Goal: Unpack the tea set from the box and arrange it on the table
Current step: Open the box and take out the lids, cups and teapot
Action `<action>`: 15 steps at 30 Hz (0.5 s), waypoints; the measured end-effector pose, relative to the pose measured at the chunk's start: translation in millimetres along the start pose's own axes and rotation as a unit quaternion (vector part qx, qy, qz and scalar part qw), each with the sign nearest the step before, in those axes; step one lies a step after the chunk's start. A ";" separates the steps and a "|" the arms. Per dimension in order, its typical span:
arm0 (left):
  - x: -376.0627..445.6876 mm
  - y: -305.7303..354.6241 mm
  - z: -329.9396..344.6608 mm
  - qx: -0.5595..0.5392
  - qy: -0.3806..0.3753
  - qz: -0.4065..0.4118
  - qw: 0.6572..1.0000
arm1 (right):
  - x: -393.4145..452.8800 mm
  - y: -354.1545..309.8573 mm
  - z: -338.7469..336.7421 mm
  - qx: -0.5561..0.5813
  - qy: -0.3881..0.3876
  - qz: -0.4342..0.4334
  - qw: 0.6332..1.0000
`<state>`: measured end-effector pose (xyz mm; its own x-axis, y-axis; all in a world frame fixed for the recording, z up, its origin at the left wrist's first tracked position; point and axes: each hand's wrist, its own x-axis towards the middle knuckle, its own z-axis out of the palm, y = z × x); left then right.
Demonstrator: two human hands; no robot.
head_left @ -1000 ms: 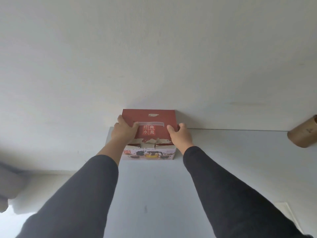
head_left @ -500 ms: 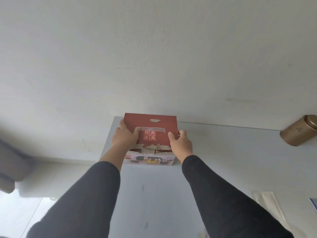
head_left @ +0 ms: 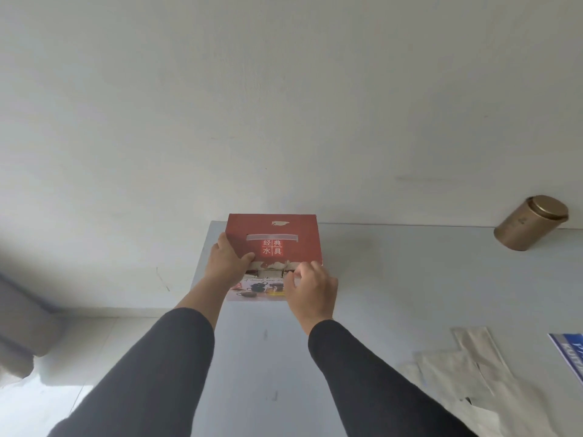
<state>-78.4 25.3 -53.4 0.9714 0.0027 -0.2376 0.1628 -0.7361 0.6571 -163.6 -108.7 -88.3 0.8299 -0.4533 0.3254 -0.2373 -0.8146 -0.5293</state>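
Grey tabletop (head_left: 394, 279) runs along a white wall, and the red cardboard tea set box (head_left: 293, 236) sits at its far left corner, right up against that wall. Box is squarish, red on top with a pale strip handle across the lid and a small red label with white Chinese characters under it. There's a torn patch near the back edge too. The front edge of the lid looks ripped and ragged, and the front face below is white with a photo of a dark teapot and cups.

Left hand (head_left: 225, 263) grips the box's left side, thumb curled over the lid. Right hand (head_left: 312, 290) is at the front right corner, fingers curled in and pinching at the torn lid edge. Both arms in dark sleeves.

Well off to the right of the hands: a gold metal canister (head_left: 531, 222) near the wall, plus beige cloth bags (head_left: 467, 373) and a blue printed item (head_left: 571, 351) closer in.
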 end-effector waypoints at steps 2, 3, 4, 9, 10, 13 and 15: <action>0.9 -4.6 -1.0 0.003 0.002 0.006 1.000 | -7.0 -2.8 6.0 -0.002 -0.015 0.027 1.000; 1.0 -8.5 -1.2 0.004 0.003 0.010 1.000 | -11.6 -4.3 8.4 0.000 -0.015 0.039 0.999; 1.4 -12.2 -1.6 0.004 0.002 0.012 1.000 | -16.1 -6.2 10.1 0.005 -0.014 0.048 0.999; 0.0 -30.4 -8.8 -0.033 -0.051 0.063 0.996 | -27.8 -20.1 10.5 0.022 -0.005 0.045 0.999; -0.6 -34.9 -9.8 -0.024 -0.064 0.081 0.994 | -27.0 -23.7 9.5 0.023 -0.011 0.056 0.998; -0.5 -43.5 -10.1 -0.008 -0.065 0.093 0.993 | -23.0 -35.9 6.7 0.023 -0.017 0.115 0.993; -1.4 -43.6 -8.9 -0.026 -0.057 0.083 0.995 | -23.1 -42.9 3.8 0.020 -0.024 0.153 0.988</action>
<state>-85.3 63.3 -75.4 0.9603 -0.1943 -0.2004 0.0139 -0.6839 0.7294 -170.6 -61.9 -76.1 0.7457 -0.6576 0.1077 -0.4617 -0.6263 -0.6281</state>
